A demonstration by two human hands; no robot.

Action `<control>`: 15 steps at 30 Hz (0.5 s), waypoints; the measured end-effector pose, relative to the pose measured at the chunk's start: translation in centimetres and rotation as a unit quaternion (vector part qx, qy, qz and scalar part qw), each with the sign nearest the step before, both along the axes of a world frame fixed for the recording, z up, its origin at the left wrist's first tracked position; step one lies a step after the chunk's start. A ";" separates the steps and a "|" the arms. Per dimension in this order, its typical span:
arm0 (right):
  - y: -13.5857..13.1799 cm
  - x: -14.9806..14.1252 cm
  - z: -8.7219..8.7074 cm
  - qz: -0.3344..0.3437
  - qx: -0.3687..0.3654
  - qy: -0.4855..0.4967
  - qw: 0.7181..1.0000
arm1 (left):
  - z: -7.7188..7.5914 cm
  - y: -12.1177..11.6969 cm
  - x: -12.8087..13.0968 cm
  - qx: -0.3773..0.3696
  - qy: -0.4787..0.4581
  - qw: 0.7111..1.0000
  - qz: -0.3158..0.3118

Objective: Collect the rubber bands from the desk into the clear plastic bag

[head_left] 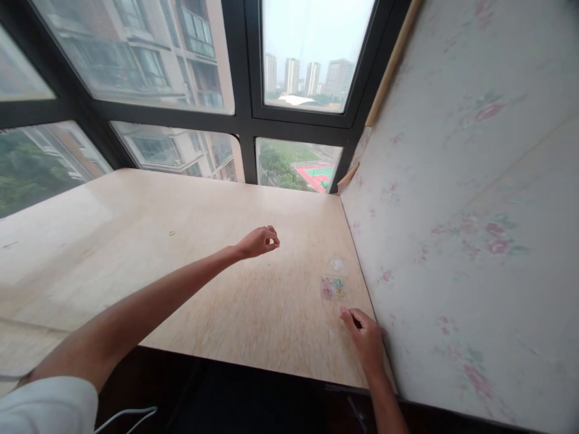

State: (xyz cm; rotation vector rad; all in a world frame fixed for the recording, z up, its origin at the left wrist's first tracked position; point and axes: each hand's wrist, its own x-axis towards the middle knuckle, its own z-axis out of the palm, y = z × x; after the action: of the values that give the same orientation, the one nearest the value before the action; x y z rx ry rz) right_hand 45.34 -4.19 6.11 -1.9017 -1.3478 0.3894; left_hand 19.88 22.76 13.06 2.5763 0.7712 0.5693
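Observation:
My left hand [260, 242] is over the middle of the pale marbled surface. Its thumb and a fingertip meet in a pinch that leaves a round gap; anything between the tips is too small to make out. Near the wall, my right hand [365, 337] is closed with its fingers curled against the thumb, and I cannot see whether it holds something. Just beyond it lies a small clear divided box [333, 287] with pink, red, green and yellow bits in its compartments. A clear, whitish plastic piece [336, 263] rests behind the box.
A small yellowish ring [172, 232] lies on the left part of the surface [136, 205]. Dark-framed windows [246, 120] border the far side. The flowered wall [452, 241] closes off the right. A white cable [129, 413] hangs below the front edge.

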 end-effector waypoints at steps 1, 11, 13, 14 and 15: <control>0.0 0.0 0.0 -0.002 0.002 0.009 1.000 | -0.5 -0.7 1.7 -0.016 -0.017 1.000 -0.014; -0.1 0.0 0.4 0.007 0.015 0.059 0.998 | -2.7 -8.0 12.0 -0.082 -0.044 0.984 -0.155; -0.1 0.0 0.5 0.008 0.016 0.059 0.998 | -2.7 -8.6 12.6 -0.081 -0.039 0.982 -0.169; -0.1 0.0 0.5 0.007 0.016 0.058 0.998 | -2.6 -8.7 12.9 -0.077 -0.035 0.981 -0.173; -0.1 0.0 0.5 0.006 0.015 0.057 0.998 | -2.6 -8.9 13.1 -0.073 -0.030 0.982 -0.175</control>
State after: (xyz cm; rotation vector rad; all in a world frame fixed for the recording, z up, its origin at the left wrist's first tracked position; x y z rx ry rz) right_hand 45.37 -4.29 6.57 -1.8198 -1.2840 0.4729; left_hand 32.98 13.87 10.48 2.4662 0.3144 0.4582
